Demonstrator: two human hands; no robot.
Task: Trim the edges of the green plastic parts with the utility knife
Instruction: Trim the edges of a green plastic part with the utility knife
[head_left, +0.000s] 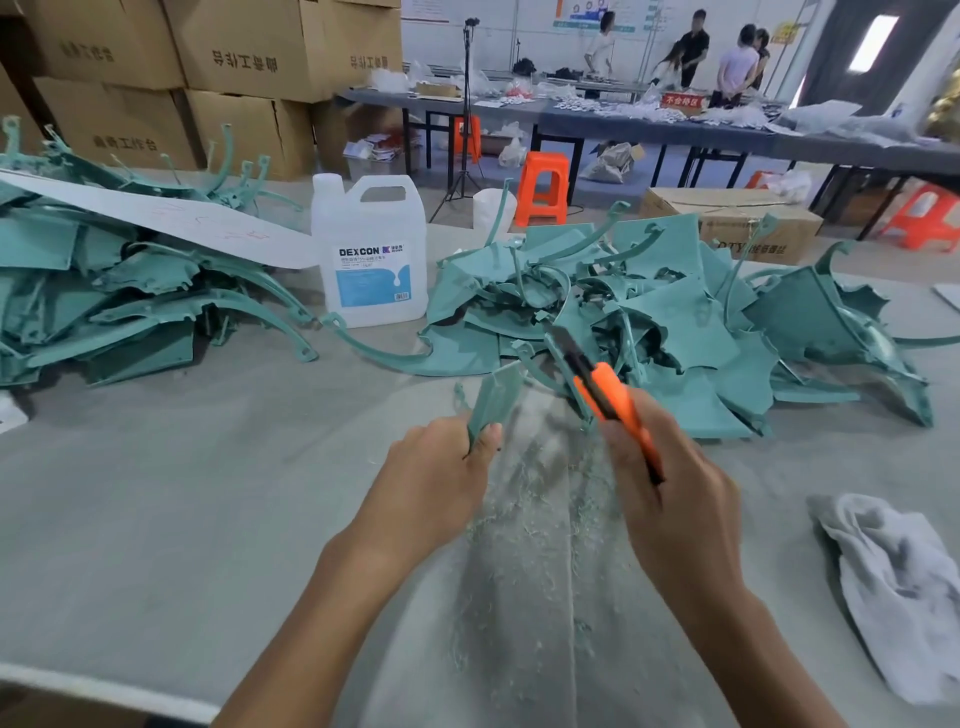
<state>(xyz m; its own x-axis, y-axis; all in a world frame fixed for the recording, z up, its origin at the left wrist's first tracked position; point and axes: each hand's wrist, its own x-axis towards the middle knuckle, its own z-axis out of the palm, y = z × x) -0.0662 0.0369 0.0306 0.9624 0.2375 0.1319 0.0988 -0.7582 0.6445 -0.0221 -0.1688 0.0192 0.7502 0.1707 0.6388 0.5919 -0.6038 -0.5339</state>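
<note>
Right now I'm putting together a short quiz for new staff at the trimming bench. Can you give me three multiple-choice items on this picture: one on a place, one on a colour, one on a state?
1. The white jug stands:
A. between the left heap and the right heap of green parts
B. to the left of both heaps
C. to the right of both heaps

2. The handle of the utility knife is:
A. blue
B. orange
C. yellow

3. The left hand:
A. lies flat and holds nothing
B. holds the knife
C. grips a green part

Answers:
1 A: a heap lies on the table on either side of the jug.
2 B: the handle gripped in the right hand is bright orange.
3 C: its fingers and thumb curl round the lower end of the part.
</note>
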